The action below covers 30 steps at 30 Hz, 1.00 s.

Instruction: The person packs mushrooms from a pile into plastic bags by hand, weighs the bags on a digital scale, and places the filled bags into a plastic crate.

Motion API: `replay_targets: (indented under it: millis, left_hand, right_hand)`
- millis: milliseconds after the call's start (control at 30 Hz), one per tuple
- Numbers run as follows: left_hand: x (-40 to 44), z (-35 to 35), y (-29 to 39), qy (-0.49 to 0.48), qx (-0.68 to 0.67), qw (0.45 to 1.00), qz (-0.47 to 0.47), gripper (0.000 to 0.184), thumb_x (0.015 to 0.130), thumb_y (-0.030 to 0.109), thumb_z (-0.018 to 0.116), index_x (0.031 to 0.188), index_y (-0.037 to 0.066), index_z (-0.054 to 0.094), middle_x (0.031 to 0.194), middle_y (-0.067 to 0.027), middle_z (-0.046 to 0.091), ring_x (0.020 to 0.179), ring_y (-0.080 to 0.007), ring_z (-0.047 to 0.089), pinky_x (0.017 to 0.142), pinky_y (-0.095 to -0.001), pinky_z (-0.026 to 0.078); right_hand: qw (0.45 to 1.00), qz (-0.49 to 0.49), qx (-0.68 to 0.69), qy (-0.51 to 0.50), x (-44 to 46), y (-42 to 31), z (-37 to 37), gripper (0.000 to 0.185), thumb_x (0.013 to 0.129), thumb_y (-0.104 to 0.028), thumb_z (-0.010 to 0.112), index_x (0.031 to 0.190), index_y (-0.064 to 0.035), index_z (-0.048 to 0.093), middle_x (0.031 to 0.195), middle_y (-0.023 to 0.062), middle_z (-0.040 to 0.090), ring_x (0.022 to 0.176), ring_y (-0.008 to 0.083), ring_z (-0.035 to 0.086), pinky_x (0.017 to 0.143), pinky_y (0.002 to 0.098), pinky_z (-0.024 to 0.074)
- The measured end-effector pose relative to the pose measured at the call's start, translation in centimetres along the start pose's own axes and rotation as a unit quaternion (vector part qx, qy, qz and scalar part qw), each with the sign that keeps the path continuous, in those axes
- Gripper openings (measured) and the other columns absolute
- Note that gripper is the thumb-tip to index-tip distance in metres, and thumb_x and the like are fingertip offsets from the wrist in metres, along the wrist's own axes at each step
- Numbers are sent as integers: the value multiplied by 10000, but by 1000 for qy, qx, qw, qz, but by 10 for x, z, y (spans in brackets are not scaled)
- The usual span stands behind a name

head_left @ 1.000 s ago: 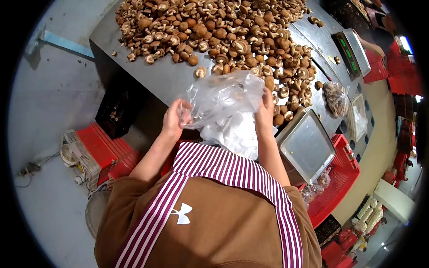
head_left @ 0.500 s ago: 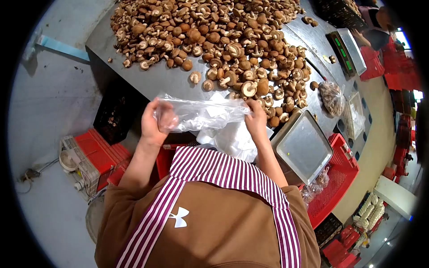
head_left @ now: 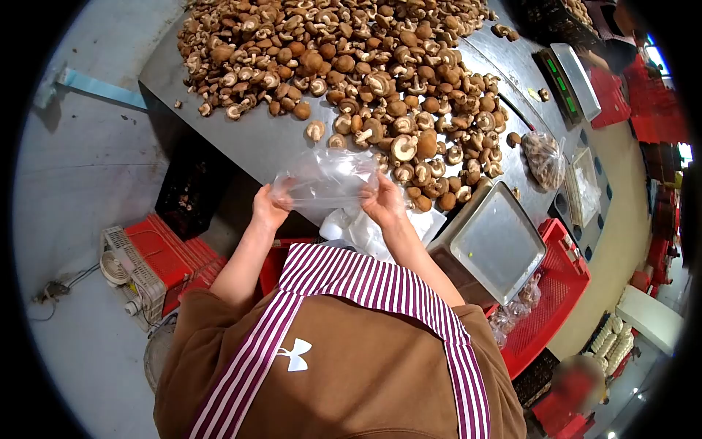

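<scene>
A clear plastic bag [head_left: 322,175] is stretched between my two hands at the near edge of the metal table. My left hand [head_left: 272,206] grips its left side, and my right hand [head_left: 383,200] grips its right side; the bag's mouth looks spread wide. Just beyond it lies a large heap of shiitake mushrooms [head_left: 351,66], some cap up, some showing gills and stems. Below the bag, white plastic bags [head_left: 365,233] lie bunched in front of my striped apron [head_left: 351,274].
To the right stands a scale with a metal pan [head_left: 499,241]. Beside it is a red crate [head_left: 548,314] holding filled bags. A bag of mushrooms [head_left: 543,161] lies farther off, near another scale with a green display [head_left: 559,84]. Red and cream crates [head_left: 153,256] are at lower left.
My hands have come closer together, the left moving right and the right moving left. The bag, pulled flat before, now bulges open between them.
</scene>
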<state>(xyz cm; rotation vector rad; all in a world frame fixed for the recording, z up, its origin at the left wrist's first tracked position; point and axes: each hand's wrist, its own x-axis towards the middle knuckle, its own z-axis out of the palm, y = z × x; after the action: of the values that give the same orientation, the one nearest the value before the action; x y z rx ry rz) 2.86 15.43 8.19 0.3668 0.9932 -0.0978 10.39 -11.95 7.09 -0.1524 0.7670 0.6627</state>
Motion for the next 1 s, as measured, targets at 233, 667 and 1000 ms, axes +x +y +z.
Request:
replay_targets:
  millis: [233,667,1000]
  left_hand:
    - [116,5,38,6,215,976,44,510,1054,386,294,1201,0,593,1052,-105,702,662,-131,557,566,-252,467]
    - [181,239,-2,-101,356,929,26,683,844,642,645,1260,108,554,874,-32,637,602,-132,589,430,-234,449]
    - [201,276,-1,-119,499,852,107,774,889,575,631,1432,55,449,1300,-146,610,1046,-232,661,824,-344,548]
  right_hand:
    - [990,1,84,110,84,-14,-21,234,1008,-278,525,1096,-62,541,920,106,620,630,180,506,535,300,464]
    - [975,-206,-71,34,61,-146,47,794,863,-674,601,1385,-88,480,1348,196,530,818,227,556,610,307,482]
    - [920,-180,-323,127,81,-168,96,710,885,-641,596,1358,-124,483,1084,89,526,751,203,581,676,347,517]
